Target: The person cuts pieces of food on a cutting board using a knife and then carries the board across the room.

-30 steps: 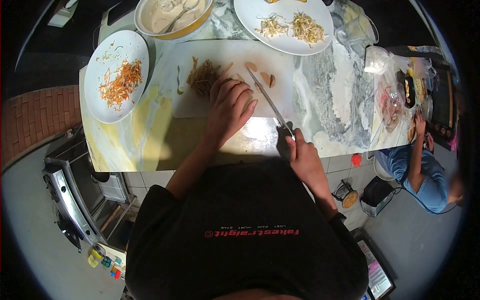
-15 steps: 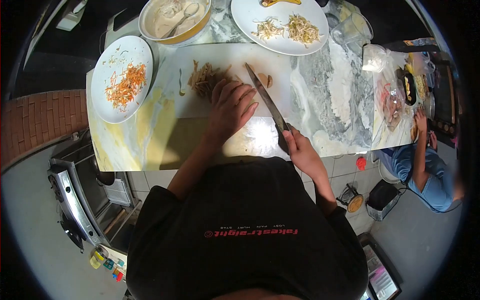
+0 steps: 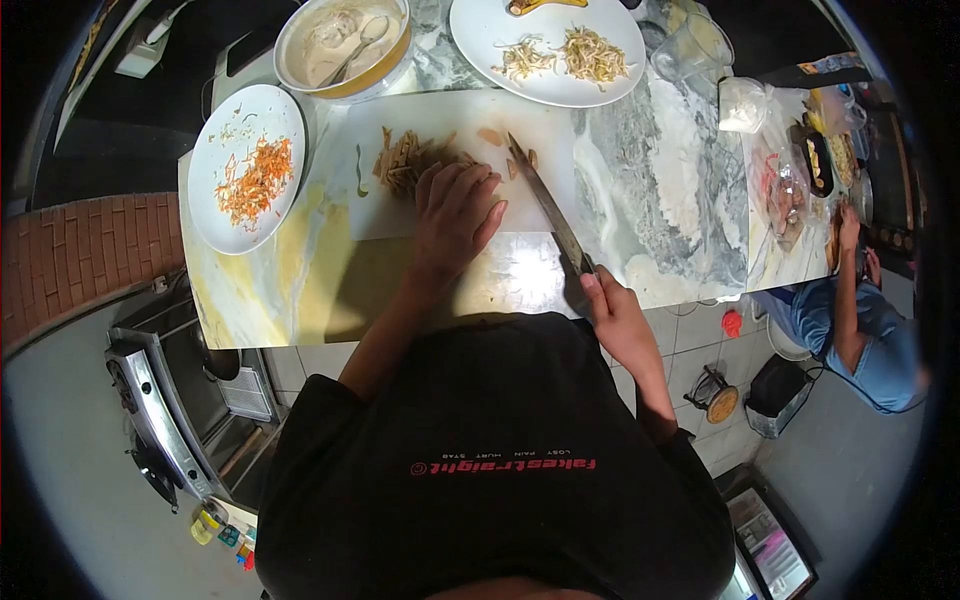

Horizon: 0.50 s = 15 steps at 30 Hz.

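On the white cutting board [image 3: 365, 222], my left hand [image 3: 452, 218] is closed, its fingers curled together over the right end of a pile of brown food strips [image 3: 400, 160]. The thumb points to the right, and whatever lies under the fingers is hidden. My right hand [image 3: 617, 310] grips the handle of a long knife [image 3: 545, 203], whose blade slants up and left across the board. Close to the blade's tip lie a few small brown slices [image 3: 488, 137]. A thin green strip [image 3: 360, 172] sits left of the pile.
A plate of shredded orange and pale vegetables [image 3: 290, 110] stands left. Behind the board are a bowl of batter with a spoon [image 3: 345, 92] and a plate with bean sprouts [image 3: 480, 60]. Bags [image 3: 785, 200] and another person's hand [image 3: 848, 228] are at the right.
The knife and my right hand have shifted slightly right, and the blade is farther from my left fingers. Brown slices now show beside the blade. My left hand stays at the pile.
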Available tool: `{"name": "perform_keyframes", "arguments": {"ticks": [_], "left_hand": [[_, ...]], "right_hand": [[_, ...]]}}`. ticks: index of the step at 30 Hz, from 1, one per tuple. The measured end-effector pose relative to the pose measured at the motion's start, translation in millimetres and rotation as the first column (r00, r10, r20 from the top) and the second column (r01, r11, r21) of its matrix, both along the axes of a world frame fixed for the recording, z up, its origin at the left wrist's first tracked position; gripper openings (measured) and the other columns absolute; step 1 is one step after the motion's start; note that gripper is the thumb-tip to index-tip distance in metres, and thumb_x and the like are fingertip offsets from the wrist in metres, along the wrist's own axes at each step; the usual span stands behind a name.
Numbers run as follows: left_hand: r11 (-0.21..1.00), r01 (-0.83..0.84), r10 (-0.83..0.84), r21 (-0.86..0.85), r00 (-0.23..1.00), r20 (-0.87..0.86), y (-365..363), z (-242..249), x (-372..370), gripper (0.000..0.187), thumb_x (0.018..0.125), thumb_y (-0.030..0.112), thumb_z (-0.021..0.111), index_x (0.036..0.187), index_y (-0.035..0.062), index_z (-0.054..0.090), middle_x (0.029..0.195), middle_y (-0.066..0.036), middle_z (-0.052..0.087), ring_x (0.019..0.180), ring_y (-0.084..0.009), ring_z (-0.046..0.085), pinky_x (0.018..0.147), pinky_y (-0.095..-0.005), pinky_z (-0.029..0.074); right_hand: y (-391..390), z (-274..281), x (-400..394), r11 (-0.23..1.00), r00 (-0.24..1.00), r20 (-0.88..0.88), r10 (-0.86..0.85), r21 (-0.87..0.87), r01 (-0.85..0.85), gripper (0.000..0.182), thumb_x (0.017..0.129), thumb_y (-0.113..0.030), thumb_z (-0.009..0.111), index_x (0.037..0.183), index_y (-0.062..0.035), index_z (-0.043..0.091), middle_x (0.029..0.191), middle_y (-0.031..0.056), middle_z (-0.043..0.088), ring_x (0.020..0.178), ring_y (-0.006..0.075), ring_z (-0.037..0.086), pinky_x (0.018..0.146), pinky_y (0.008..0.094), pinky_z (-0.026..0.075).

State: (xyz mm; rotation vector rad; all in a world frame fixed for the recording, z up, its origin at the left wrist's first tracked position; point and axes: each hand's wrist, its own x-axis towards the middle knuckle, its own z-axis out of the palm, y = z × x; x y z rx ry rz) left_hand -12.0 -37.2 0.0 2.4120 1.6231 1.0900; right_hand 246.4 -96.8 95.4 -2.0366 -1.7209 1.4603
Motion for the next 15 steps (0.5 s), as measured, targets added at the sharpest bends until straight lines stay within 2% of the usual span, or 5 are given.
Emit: {"name": "perform_keyframes", "arguments": {"ticks": [3, 5, 6, 11, 15], "left_hand": [[0.997, -0.07, 0.071, -0.017, 0.996, 0.054, -1, 2, 0, 0.036, 0.087, 0.015, 0.077, 0.122, 0.0124, 0.069, 0.13, -0.004, 0.064, 0.123, -0.0275, 0.056, 0.112, -0.0497, 0.039], [0.988, -0.152, 0.149, 0.027, 0.986, 0.08, 2, -7, -1, 0.034, 0.087, 0.013, 0.075, 0.121, 0.0135, 0.07, 0.13, -0.004, 0.064, 0.124, -0.0273, 0.055, 0.112, -0.0488, 0.04], [0.988, -0.153, 0.15, 0.027, 0.985, 0.08, 2, -3, -1, 0.034, 0.087, 0.013, 0.075, 0.121, 0.0135, 0.07, 0.13, -0.004, 0.064, 0.124, -0.0273, 0.055, 0.112, -0.0488, 0.04], [0.998, 0.056, -0.056, -0.013, 0.998, -0.03, 5, 7, 3, 0.034, 0.085, 0.017, 0.079, 0.118, 0.012, 0.071, 0.127, -0.003, 0.065, 0.125, -0.0264, 0.054, 0.111, -0.0489, 0.04], [0.999, 0.037, -0.038, -0.017, 0.998, -0.045, 3, 4, 3, 0.035, 0.083, 0.019, 0.081, 0.116, 0.0117, 0.072, 0.125, -0.002, 0.064, 0.123, -0.0258, 0.054, 0.111, -0.0483, 0.04]], "right_hand": [[0, 1, -1, 0.999, 1.0, 0.001, -0.005, -0.037, 0.005, 0.052, 0.111, -0.04, 0.049, 0.131, 0.0076, 0.058, 0.079, 0.0323, 0.065, 0.075, 0.0469, 0.067, 0.068, 0.0482, 0.049], [-4, -5, -1, 0.997, 1.0, 0.021, -0.017, 0.074, 0.016, 0.051, 0.111, -0.041, 0.048, 0.127, 0.0067, 0.059, 0.081, 0.0332, 0.065, 0.079, 0.0494, 0.067, 0.069, 0.0508, 0.049], [-3, -6, -2, 0.997, 1.0, 0.021, -0.016, 0.074, 0.014, 0.051, 0.111, -0.041, 0.048, 0.127, 0.0067, 0.059, 0.081, 0.0332, 0.065, 0.079, 0.0494, 0.067, 0.069, 0.0508, 0.049], [2, -2, -6, 1.0, 0.999, 0.052, 0.011, 0.027, -0.013, 0.048, 0.111, -0.041, 0.048, 0.117, 0.0051, 0.059, 0.086, 0.0347, 0.066, 0.088, 0.0542, 0.065, 0.071, 0.0529, 0.049], [2, -5, -5, 0.999, 0.999, 0.035, 0.011, 0.037, -0.012, 0.047, 0.111, -0.04, 0.048, 0.116, 0.0055, 0.059, 0.087, 0.0348, 0.067, 0.089, 0.0548, 0.064, 0.071, 0.0534, 0.05]]}}
